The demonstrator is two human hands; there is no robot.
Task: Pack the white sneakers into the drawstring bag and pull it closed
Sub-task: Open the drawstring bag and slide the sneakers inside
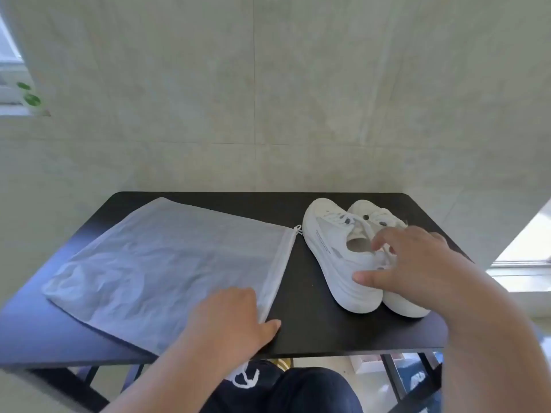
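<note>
A pair of white sneakers (pixel 334 248) stands side by side on the right of the black table (pixel 307 332), toes pointing away from me. My right hand (pixel 417 263) reaches over their heels, thumb against the near side of the left shoe and fingers spread above the openings, not closed around them. A translucent white drawstring bag (pixel 155 263) lies flat on the left, its mouth edge facing the shoes and a small cord knot (pixel 298 229) at the far corner. My left hand (pixel 232 317) rests palm down on the bag's near corner by the mouth.
A tiled wall rises right behind the table. Another cord end (pixel 246 380) hangs over the table's front edge above my dark trousers. The table's black frame legs show below, with floor and bright window light at the right.
</note>
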